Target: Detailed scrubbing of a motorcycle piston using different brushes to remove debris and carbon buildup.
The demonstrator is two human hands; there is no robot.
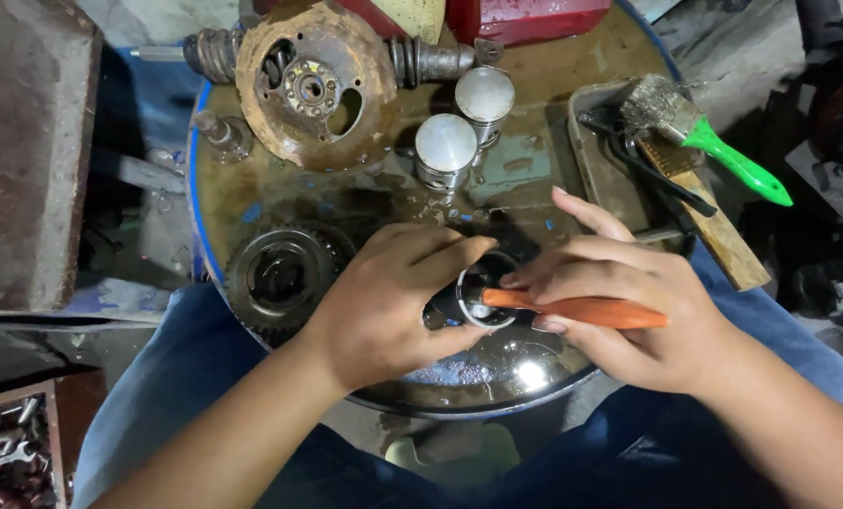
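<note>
My left hand point(393, 297) grips a small dark metal cylinder part point(482, 292) with an open round mouth, held on the oily top of a blue drum point(252, 203). My right hand point(619, 302) holds an orange-handled tool point(581, 309) whose tip reaches into the mouth of that part. The tool's tip is hidden inside. Both hands rest near the drum's front edge, above my blue-trousered legs.
Two silvery pistons point(445, 146) stand mid-drum. A rusty round plate on a shaft point(313, 85) lies at the back, a dark toothed gear point(280, 273) at the left. A tray point(596, 155) on the right holds a green-handled brush point(713, 141) and a wooden brush. Wrenches point(7, 452) lie bottom left.
</note>
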